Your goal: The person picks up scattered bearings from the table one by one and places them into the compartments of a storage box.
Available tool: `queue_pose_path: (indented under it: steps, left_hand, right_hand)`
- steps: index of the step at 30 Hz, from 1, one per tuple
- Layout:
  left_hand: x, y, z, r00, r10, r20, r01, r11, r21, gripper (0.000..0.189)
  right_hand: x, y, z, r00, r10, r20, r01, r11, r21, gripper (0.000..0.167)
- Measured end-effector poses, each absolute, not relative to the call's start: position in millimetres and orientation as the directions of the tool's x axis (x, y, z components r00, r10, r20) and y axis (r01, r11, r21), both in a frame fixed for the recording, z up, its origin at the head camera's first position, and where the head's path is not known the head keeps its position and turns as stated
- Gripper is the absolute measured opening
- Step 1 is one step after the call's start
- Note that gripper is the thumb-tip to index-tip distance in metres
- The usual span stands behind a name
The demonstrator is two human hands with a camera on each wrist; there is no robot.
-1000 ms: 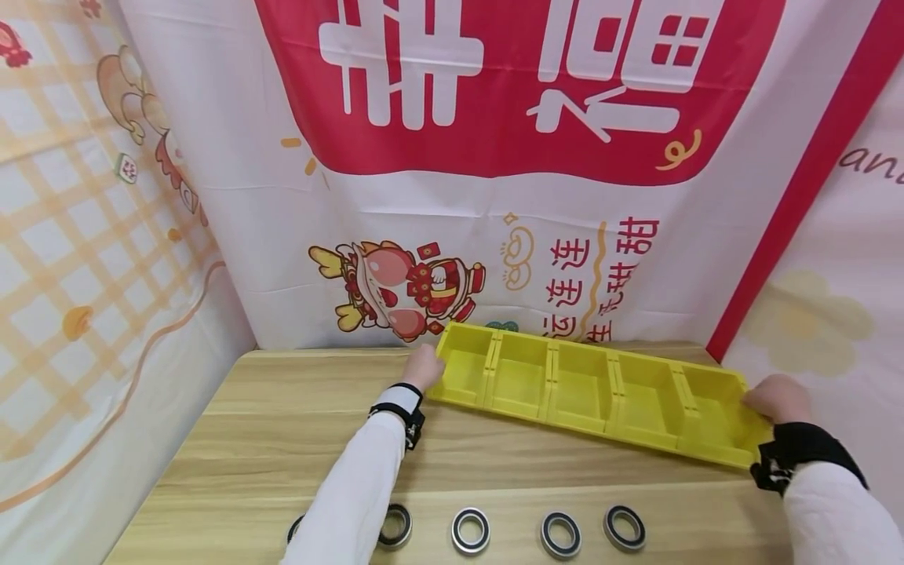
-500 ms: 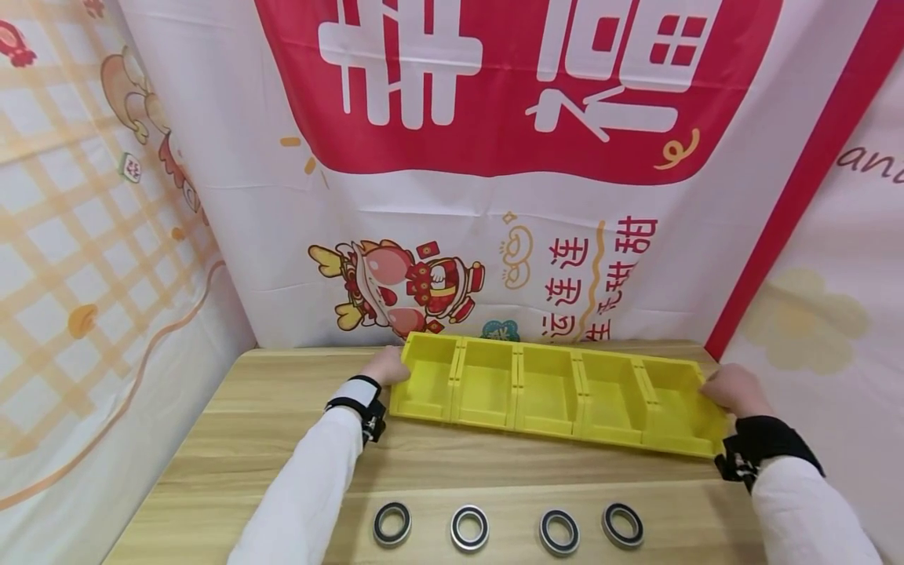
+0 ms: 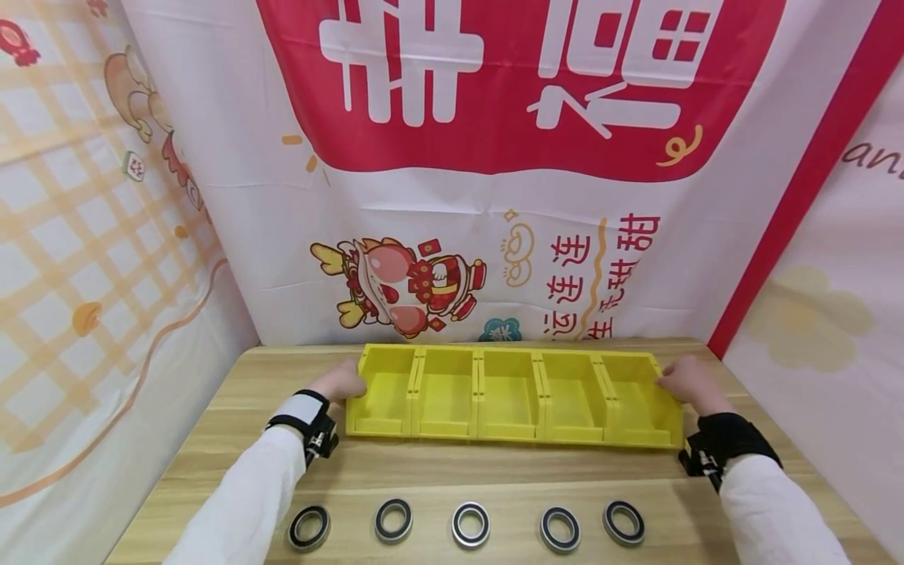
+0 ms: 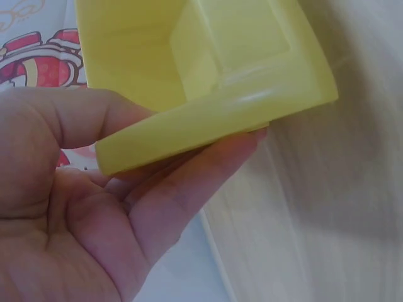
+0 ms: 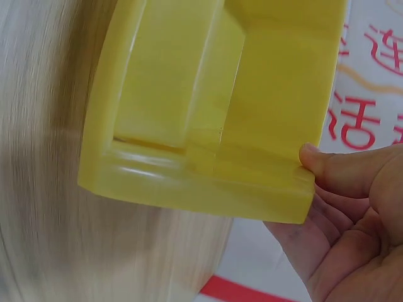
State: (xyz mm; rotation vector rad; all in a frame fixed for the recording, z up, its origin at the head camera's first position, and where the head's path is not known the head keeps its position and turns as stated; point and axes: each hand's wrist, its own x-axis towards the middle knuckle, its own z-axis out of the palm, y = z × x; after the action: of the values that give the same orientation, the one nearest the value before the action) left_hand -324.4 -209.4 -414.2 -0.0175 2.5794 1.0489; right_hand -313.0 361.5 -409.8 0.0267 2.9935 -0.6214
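Note:
A row of joined yellow storage bins (image 3: 508, 431) spans the space between my two hands over the back half of the table. My left hand (image 3: 342, 382) grips the left end wall; in the left wrist view the thumb lies inside the bin (image 4: 252, 94) and the fingers are under and outside the wall. At the other end my right hand (image 3: 694, 384) pinches the right end wall, its thumb (image 5: 334, 170) over the rim in the right wrist view. The compartments hold nothing. Several ring-shaped bearings (image 3: 470, 526) with black seals lie in a row nearer to me.
The wooden table (image 3: 233, 439) ends at the back against a hanging cloth (image 3: 452, 196) with red and white print. Another printed cloth (image 3: 85, 235) hangs along the left side, and pale cloth hangs on the right.
Both hands have carried the yellow bins leftward and turned them from slanted to nearly level across the view. The leftmost bearing, covered by the left sleeve before, now shows.

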Motion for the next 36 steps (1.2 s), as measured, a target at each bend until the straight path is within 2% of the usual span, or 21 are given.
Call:
queue_pose_path:
  steps: [3,13,21,24,26,30,33,36]
  left_hand:
    - [-317.0,-219.9,-414.5,-0.944,0.108,-0.313,-0.128,0.752,0.647,0.032]
    - [-298.0,-254.2,-417.3,-0.948,0.113,-0.299,-0.106,0.772,0.627,0.036]
    - [-286.2,-261.2,-412.9,-0.948,0.097,-0.304,-0.112,0.791,0.601,0.033]
    - [-286.1,-260.4,-412.5,-0.949,0.096,-0.299,-0.106,0.797,0.595,0.03]
    - [-287.0,-259.6,-412.9,-0.949,0.101,-0.299,-0.102,0.8,0.591,0.029]
    - [-288.9,-259.2,-414.2,-0.945,0.096,-0.313,-0.117,0.794,0.596,0.032]
    - [-289.6,-260.4,-414.9,-0.941,0.09,-0.327,-0.136,0.784,0.606,0.035]
    - [-289.6,-262.0,-414.4,-0.939,0.089,-0.334,-0.143,0.78,0.609,0.038]
  right_hand:
    - [-314.0,352.2,-412.4,-0.997,-0.009,-0.075,0.022,0.915,-0.403,0.024]
    - [-311.0,321.5,-418.0,-0.999,-0.027,-0.035,-0.009,0.905,-0.426,0.019]
    - [-309.0,313.3,-420.8,-0.996,-0.08,0.037,-0.089,0.886,-0.455,0.022]
    - [-307.4,318.1,-418.2,-0.994,-0.108,0.016,-0.102,0.868,-0.485,0.021]
    - [-303.6,324.9,-415.2,-0.993,-0.119,-0.02,-0.094,0.867,-0.49,0.032]
    - [-286.5,334.2,-405.7,-0.991,-0.129,-0.03,-0.1,0.882,-0.461,0.07]
    - [-263.7,329.1,-398.3,-0.984,-0.162,0.073,-0.178,0.896,-0.407,0.081]
    - [-236.8,316.5,-399.0,-0.95,-0.227,0.214,-0.291,0.893,-0.344,0.083]
